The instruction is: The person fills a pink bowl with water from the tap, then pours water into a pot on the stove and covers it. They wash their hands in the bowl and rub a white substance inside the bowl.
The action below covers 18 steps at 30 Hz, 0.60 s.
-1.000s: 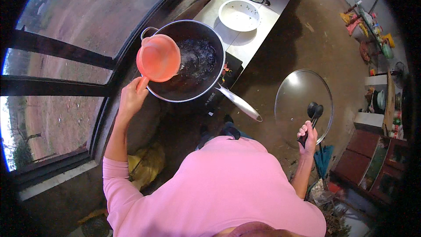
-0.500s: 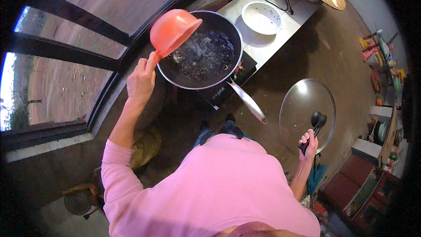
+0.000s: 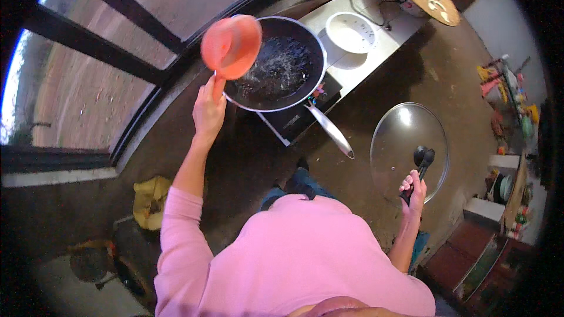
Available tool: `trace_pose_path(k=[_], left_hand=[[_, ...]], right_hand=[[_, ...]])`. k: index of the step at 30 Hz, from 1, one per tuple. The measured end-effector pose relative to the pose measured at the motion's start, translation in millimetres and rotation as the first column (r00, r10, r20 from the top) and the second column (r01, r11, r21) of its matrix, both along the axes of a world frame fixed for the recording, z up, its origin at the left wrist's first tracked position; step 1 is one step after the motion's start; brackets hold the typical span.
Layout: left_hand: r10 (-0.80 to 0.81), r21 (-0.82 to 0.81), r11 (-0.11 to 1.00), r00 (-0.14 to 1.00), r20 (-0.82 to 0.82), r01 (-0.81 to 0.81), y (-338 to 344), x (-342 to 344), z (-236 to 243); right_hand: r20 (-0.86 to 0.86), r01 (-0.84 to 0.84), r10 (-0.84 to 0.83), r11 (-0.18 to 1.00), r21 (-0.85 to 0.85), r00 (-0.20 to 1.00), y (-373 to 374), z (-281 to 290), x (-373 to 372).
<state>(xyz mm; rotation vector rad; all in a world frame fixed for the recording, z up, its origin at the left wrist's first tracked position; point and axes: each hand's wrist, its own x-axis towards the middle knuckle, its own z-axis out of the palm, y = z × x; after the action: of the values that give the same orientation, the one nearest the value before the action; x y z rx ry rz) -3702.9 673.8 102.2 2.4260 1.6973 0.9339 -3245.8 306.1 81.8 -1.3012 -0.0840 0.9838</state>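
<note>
I count one pan [image 3: 317, 74]. At its left edge, my left grip [image 3: 210, 110] clasps one orange dipper [image 3: 232, 47]; well right of it, my right grip [image 3: 415, 192] holds one glass lid [image 3: 393, 132]. Beyond the pan's right side, one white basin [image 3: 345, 33] sits on the counter [image 3: 392, 38].

White tiled counter [image 3: 355, 73]: black cooktop [image 3: 292, 121] at near end, white basin [image 3: 351, 34] beyond, dark cord [image 3: 386, 26] farther back.
</note>
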Motion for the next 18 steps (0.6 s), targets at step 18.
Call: trace_pose_path(k=[18], left_hand=[[0.153, -0.497, 0.581, 0.513, 0.845, 0.645, -115, 110, 12]], right_hand=[[-0.046, 0.103, -0.098, 0.989, 0.108, 0.994, -35, -52, 8]])
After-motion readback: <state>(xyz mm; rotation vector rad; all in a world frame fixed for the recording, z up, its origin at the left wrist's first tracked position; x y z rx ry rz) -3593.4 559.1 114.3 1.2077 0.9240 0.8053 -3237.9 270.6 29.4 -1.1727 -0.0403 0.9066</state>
